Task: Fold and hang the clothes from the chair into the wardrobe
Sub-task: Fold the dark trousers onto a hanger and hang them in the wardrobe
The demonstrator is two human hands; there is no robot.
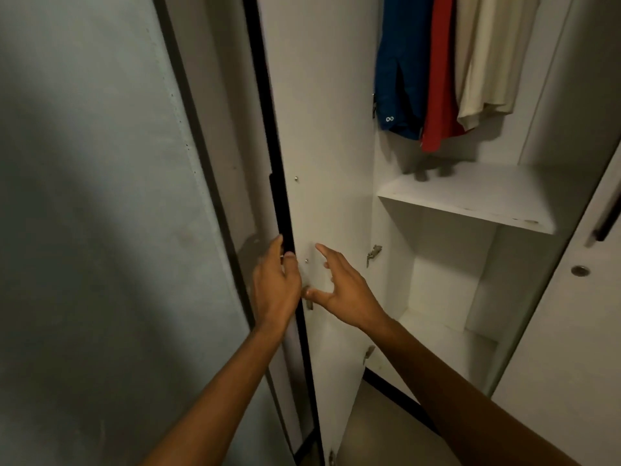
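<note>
My left hand (276, 284) grips the black edge of the open wardrobe door (322, 136), fingers curled round it and thumb on the white inner face; that edge runs tall, top to bottom. My right hand (339, 284) hovers spread and empty just right of it, near the panel. The wardrobe (470, 203) lies right of both hands: blue (400, 72), red (440, 82) and cream (487, 58) garments hang above its shelf. The chair's clothes aren't in view.
</note>
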